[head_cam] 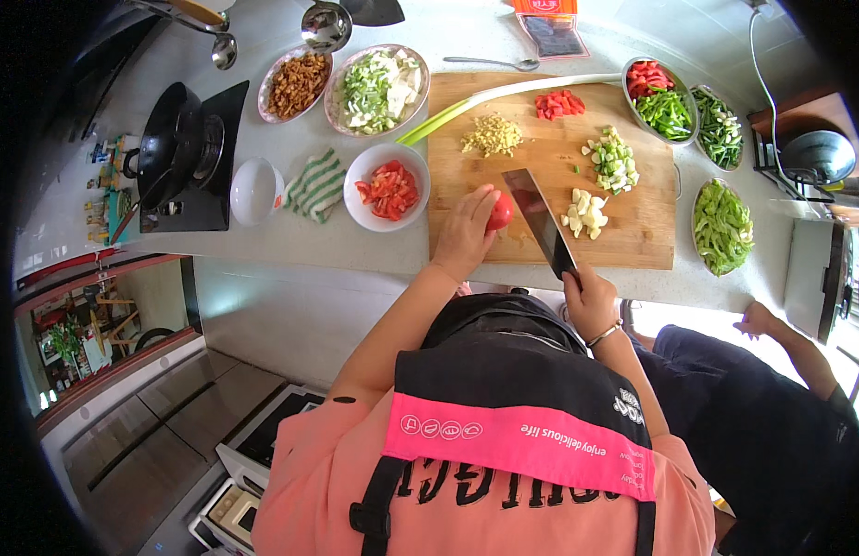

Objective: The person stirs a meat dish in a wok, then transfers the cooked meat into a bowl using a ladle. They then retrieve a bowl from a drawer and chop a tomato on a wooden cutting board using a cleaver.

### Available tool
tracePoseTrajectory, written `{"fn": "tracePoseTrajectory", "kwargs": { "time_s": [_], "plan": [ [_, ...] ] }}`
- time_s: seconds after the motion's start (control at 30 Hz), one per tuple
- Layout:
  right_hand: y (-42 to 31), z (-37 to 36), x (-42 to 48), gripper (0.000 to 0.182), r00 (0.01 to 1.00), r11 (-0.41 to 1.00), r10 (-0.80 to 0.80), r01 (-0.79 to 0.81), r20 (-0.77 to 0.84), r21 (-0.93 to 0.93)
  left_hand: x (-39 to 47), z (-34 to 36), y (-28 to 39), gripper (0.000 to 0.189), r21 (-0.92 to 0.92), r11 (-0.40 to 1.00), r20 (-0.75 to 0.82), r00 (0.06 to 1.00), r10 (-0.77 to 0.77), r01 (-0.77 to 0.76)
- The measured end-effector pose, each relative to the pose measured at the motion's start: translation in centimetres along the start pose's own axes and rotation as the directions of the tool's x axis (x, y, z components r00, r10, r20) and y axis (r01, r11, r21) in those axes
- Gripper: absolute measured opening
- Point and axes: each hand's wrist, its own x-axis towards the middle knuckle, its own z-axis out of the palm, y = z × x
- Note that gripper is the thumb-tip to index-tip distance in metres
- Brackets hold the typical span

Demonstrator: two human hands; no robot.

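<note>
On the wooden cutting board [471,247], my left hand [465,226] holds a red tomato [501,211] near the board's left side. Gripped by its handle in my right hand [591,297] is a cleaver [539,221], its blade slanting up and left, just right of the tomato and apart from it. Minced ginger or garlic [494,135], diced red pepper [559,105], chopped scallion [611,160] and garlic cloves [585,213] lie in separate piles. A long leek or scallion stalk [513,90] crosses the board's upper edge. Cut tomato [388,191] fills a white bowl [354,208] at left.
A wok [171,142] stands on the stove at left, beside an empty-looking white bowl [254,193] and striped cloth [316,186]. Plates of browned food [297,85] and scallion with white pieces [381,90] sit behind. Right are sliced peppers [659,104] and lettuce [723,226]. Another person [742,396] stands close.
</note>
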Motion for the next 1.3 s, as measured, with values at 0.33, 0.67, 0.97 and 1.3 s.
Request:
{"fn": "tracePoseTrajectory", "kwargs": {
  "time_s": [0.33,0.67,0.97,1.3],
  "plan": [
    [-4.1,0.1,2.3,0.012,0.975,0.955,0.060,0.006,0.214,-0.298,-2.6,0.0,-2.4,0.037,0.067,0.968,-0.151,0.957,0.248,-0.241],
    [-5.9,0.7,4.0,0.011,0.885,0.883,0.258,-0.053,0.387,-0.467,-1.6,0.8,-2.6,0.033,0.168,0.944,-0.181,0.933,0.311,-0.283],
    [-5.8,0.3,5.3,0.012,0.828,0.864,0.281,0.003,0.485,-0.504,-1.6,1.1,-2.7,0.033,0.149,0.946,-0.234,0.920,0.316,-0.287],
    [-4.1,4.5,7.6,0.013,0.912,0.926,0.202,-0.060,0.356,-0.373,-1.9,0.9,-2.7,0.037,0.085,0.957,-0.231,0.928,0.291,-0.279]
  ]
}}
